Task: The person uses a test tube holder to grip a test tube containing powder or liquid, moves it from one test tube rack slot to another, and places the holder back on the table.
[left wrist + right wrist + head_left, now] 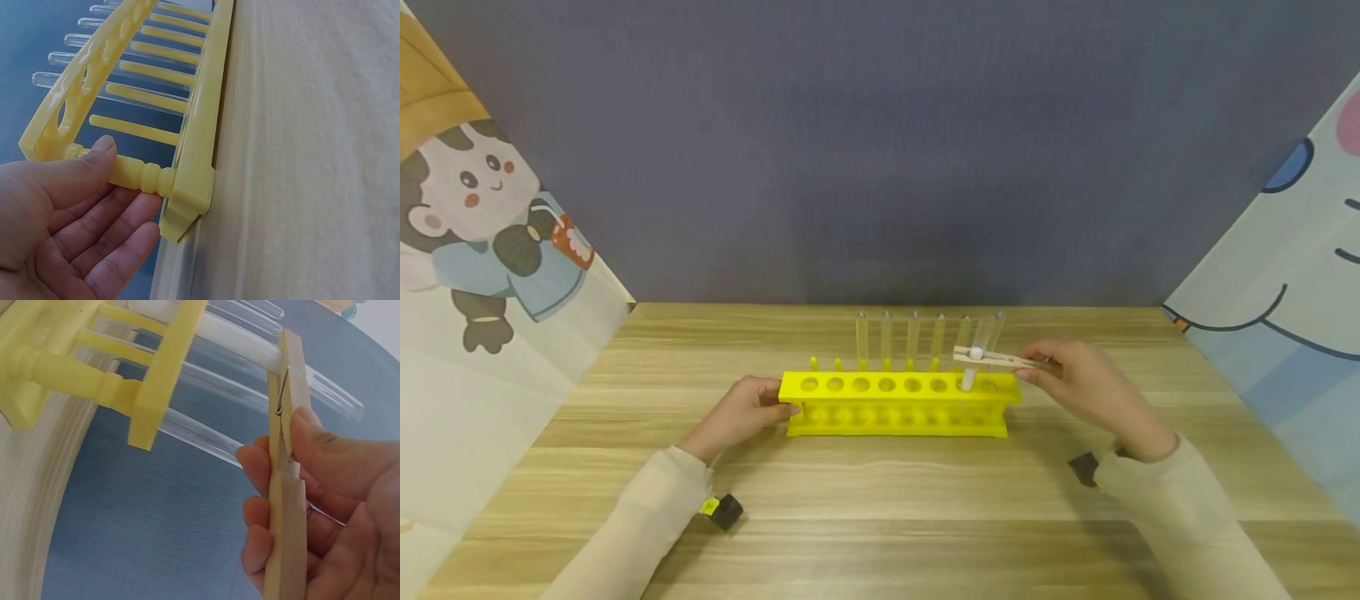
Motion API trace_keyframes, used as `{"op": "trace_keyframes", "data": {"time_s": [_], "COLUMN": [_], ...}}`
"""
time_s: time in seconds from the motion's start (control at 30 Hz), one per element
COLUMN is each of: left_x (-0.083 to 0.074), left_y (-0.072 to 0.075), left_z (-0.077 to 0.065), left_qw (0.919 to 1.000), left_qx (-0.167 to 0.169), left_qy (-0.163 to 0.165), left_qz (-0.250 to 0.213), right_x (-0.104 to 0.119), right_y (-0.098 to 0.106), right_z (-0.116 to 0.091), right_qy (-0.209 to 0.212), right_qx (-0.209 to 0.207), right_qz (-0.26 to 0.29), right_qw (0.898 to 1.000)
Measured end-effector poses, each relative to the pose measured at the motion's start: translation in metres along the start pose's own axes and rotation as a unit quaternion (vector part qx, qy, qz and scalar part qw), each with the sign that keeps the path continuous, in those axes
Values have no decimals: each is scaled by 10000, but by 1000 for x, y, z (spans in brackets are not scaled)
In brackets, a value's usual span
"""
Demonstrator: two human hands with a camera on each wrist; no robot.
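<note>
A yellow test tube rack (pixel 898 386) stands on the wood-grain table. At its left end my left hand (pixel 741 414) grips the round end post (pixel 128 172) between thumb and fingers. My right hand (pixel 1067 383) holds a wooden test tube clamp (pixel 289 519) beyond the rack's right end. In the clamp's jaws is a glass test tube (pixel 337 394) holding white stuff, slightly tilted. Its lower part reaches into a hole near the rack's right end.
Several clear test tubes (pixel 913 337) stand in a row on pegs along the back of the rack. A dark grey-blue wall (pixel 880 167) rises behind the table (pixel 880 517). Cartoon-printed panels (pixel 490 225) flank it on both sides.
</note>
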State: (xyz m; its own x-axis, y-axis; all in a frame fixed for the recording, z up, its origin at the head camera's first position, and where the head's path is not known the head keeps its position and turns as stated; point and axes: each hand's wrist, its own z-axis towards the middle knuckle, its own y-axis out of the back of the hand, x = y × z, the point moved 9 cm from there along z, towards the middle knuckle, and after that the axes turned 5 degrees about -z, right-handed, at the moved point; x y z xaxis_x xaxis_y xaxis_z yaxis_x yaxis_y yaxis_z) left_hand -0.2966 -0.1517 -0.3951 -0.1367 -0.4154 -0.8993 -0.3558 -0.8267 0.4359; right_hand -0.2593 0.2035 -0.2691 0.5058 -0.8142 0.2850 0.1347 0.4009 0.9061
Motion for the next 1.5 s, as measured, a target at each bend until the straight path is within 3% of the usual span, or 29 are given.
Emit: {"op": "trace_keyframes", "data": {"time_s": [0.6, 1.2, 1.5], "left_x": [2, 6, 8], "left_y": [-1, -1, -1], "left_z": [-2, -1, -3], "left_qw": [9999, 9999, 9999], "left_qx": [91, 109, 89], "left_qy": [-52, -57, 91], "left_qz": [16, -2, -100], "right_x": [-2, -5, -6], "right_y": [-24, -36, -40], "right_z": [-3, -5, -10], "right_qy": [-10, -244, -311], "right_qx": [236, 407, 375], "right_qz": [296, 65, 98], "right_qw": [9993, 9989, 9988]}}
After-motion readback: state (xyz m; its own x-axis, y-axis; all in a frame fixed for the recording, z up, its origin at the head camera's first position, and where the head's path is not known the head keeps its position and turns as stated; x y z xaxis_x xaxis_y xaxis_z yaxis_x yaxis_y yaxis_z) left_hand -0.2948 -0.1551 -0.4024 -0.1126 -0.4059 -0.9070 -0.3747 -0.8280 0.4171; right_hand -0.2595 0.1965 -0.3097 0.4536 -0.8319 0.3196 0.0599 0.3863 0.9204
